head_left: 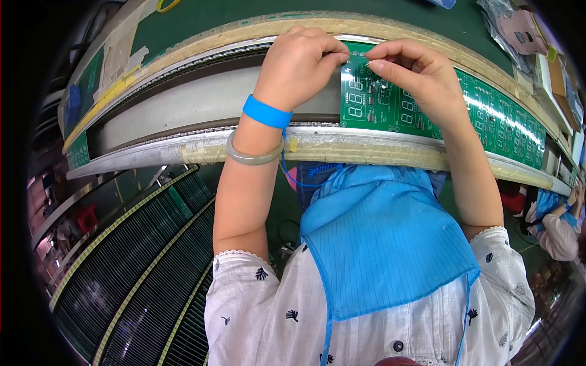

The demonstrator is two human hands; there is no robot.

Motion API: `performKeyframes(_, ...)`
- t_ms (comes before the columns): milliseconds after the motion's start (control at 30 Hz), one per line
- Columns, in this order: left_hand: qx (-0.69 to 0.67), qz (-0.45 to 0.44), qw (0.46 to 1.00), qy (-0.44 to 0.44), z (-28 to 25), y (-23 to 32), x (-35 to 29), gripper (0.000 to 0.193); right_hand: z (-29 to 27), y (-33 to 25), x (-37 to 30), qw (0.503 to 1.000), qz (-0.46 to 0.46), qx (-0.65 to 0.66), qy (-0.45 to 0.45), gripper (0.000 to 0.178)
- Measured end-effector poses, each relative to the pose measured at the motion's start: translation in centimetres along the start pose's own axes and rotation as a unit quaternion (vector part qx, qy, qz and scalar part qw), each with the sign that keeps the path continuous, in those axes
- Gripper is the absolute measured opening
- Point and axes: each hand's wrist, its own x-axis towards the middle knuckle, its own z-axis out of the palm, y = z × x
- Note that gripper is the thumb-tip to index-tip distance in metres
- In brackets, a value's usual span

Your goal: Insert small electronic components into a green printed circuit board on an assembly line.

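A green circuit board panel (pixel 379 113), printed with white digit outlines and carrying small parts, lies across the rails of the line. My left hand (pixel 299 67) is closed in a pinch at the panel's upper left corner; what its fingertips hold is too small to make out. Over the same corner, my right hand (pixel 424 76) pinches a small electronic component (pixel 368 63), pale and partly hidden by the fingers. The two hands' fingertips are close together but apart. A blue wrist strap (pixel 267 112) with a coiled cord and a pale bangle (pixel 255 157) circle my left arm.
More green boards (pixel 503 122) continue to the right along the rails. A wooden front rail (pixel 366 146) runs between my body and the panel. Racks of stacked boards (pixel 146 274) stand at lower left. Plastic bags (pixel 506 36) lie at the upper right. Another person (pixel 558 229) is at the right edge.
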Motion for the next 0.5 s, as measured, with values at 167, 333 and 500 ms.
performKeyframes(167,0.017,-0.001,1.000,0.003,0.18,0.05,-0.17,0.012,-0.14,-0.02,-0.10,1.000,-0.009,-0.018,0.006,0.020)
performKeyframes(333,0.037,0.013,0.999,0.014,0.29,0.15,-0.09,0.012,-0.57,0.25,-0.07,1.000,0.005,0.001,0.023,0.020)
performKeyframes(500,0.057,0.022,0.998,0.019,0.43,0.10,0.02,0.010,-0.55,0.11,-0.07,0.999,0.002,0.015,0.032,0.022)
